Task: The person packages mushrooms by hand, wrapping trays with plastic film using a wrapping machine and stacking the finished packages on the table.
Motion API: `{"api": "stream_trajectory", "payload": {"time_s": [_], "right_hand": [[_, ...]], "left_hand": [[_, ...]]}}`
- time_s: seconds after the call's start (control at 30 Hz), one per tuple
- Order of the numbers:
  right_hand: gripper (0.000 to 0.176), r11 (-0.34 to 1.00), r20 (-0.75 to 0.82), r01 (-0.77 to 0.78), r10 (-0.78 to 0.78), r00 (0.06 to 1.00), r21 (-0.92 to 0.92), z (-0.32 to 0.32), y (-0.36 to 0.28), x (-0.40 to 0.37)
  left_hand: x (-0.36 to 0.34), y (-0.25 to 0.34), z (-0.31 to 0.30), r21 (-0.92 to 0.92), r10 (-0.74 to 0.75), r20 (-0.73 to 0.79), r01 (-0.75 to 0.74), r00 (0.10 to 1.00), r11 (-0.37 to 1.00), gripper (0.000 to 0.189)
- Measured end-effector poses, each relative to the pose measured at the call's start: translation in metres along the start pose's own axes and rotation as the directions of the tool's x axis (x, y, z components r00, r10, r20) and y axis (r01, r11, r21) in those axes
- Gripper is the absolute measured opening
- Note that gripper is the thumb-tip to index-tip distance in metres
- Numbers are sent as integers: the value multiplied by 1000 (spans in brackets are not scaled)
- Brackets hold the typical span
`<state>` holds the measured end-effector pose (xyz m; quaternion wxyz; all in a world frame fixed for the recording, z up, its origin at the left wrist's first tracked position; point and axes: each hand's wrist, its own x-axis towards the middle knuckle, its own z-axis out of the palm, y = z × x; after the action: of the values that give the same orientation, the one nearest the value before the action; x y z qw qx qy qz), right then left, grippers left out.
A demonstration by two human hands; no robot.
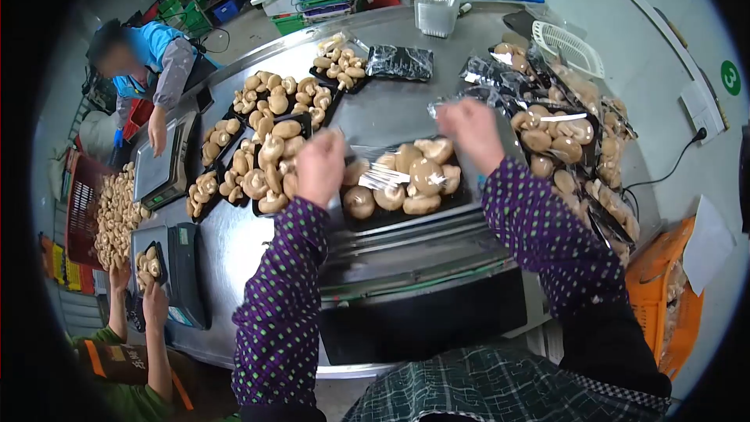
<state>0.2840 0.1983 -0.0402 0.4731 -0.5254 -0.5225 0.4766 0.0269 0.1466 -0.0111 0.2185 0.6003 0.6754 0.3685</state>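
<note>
A black tray of mushrooms [414, 176] lies in front of me on the wrapping machine, with shiny clear film over it. At its left edge my left hand [320, 166] is closed, slightly blurred, pinching the plastic film. My right hand [470, 131] is raised above the tray's far right corner, its fingers closed on the film, a crumpled bit of which shows by the fingertips. White glare hides part of the mushrooms. Close to my left hand stand black trays of unwrapped mushrooms [269, 158].
Wrapped mushroom packs [558, 137] are piled at the right, near a white basket [569, 48]. Clear containers [437, 9] and a black pack [400, 62] stand at the back. Two co-workers are at the left, by scales [176, 266] and loose mushrooms [117, 215]. An orange crate [660, 289] stands lower right.
</note>
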Motion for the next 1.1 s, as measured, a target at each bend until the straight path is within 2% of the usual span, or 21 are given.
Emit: {"api": "stream_trajectory", "payload": {"time_s": [0.07, 0.17, 0.2, 0.27, 0.3, 0.33, 0.37, 0.43, 0.47, 0.5, 0.57, 0.6, 0.67, 0.73, 0.8, 0.87, 0.9, 0.97, 1.0, 1.07, 1.1], "right_hand": [[21, 873, 80, 321, -314, 946, -367, 8, 16, -15], [22, 804, 312, 418, -304, 900, -422, -2, 15, -12], [22, 770, 431, 458, -265, 862, -444, -6, 9, -6], [20, 756, 411, 499, -330, 850, -425, -7, 0, -9], [20, 818, 405, 401, -230, 885, -412, -8, -14, -13], [19, 869, 401, 291, -120, 908, -399, -9, -24, -20], [15, 796, 399, 464, -308, 864, -389, -11, -29, -28], [11, 783, 379, 502, -367, 850, -368, -16, -62, -71], [8, 767, 357, 543, -428, 830, -342, -19, -80, -98], [8, 712, 394, 627, -503, 769, -315, -28, -93, -128], [11, 556, 438, 760, -622, 649, -336, -47, -121, -201], [12, 441, 449, 811, -678, 582, -384, -53, -130, -234], [12, 743, 507, 624, -452, 734, -240, -60, -99, -266], [15, 815, 516, 465, -249, 820, -346, -54, -49, -275], [11, 953, 421, -30, 162, 893, -303, -55, -23, -264], [13, 933, 373, -340, 359, 856, -117, -74, -2, -258], [13, 909, 327, -417, 400, 856, -22, -77, 2, -265], [14, 895, 274, -445, 432, 859, -19, -83, 14, -277], [16, 880, 220, -475, 466, 857, -17, -82, 20, -282], [13, 893, 165, -449, 442, 882, 10, -74, 27, -292], [13, 913, 103, -396, 387, 916, 92, -70, 31, -295]], "left_hand": [[-7, -22, 22, 144, 401, -69, -389, 913, 910, 16], [-13, -22, 9, 232, 437, 47, -436, 898, 870, 19], [-18, -1, -5, 342, 224, 193, -279, 955, 897, 23], [-11, -14, -10, -77, 57, 303, -35, 951, 996, 28], [-10, -5, -19, -249, -26, 453, 155, 891, 956, 36], [-18, 4, -33, -276, -139, 564, 345, 814, 897, 42], [-28, -5, -33, -262, -154, 536, 337, 830, 904, 44], [-64, -2, -39, -225, -193, 479, 333, 856, 916, 47], [-90, 22, -55, -243, 119, 357, -30, 926, 969, 41], [-115, 40, -73, -166, -19, 424, 98, 906, 981, 31], [-178, 75, -109, -190, 24, 542, 95, 840, 977, 18], [-206, 67, -109, -311, 367, 470, -239, 803, 920, 19], [-244, 64, -106, -255, 105, 615, 71, 781, 964, 23], [-255, 30, -75, -92, -218, 692, 383, 689, 919, 29], [-259, -17, -50, -109, -300, 581, 438, 756, 892, 29], [-259, -19, -51, -332, -310, 245, 380, 919, 864, 22], [-256, -22, -56, -348, -338, 144, 367, 930, 863, 20], [-255, -30, -68, -360, -366, 1, 342, 931, 868, 15], [-260, -37, -72, -355, -367, -7, 341, 930, 871, 15], [-276, -54, -78, -392, -324, 127, 348, 937, 852, 10], [-284, -59, -73, -387, -209, 109, 235, 972, 892, 8]]}}
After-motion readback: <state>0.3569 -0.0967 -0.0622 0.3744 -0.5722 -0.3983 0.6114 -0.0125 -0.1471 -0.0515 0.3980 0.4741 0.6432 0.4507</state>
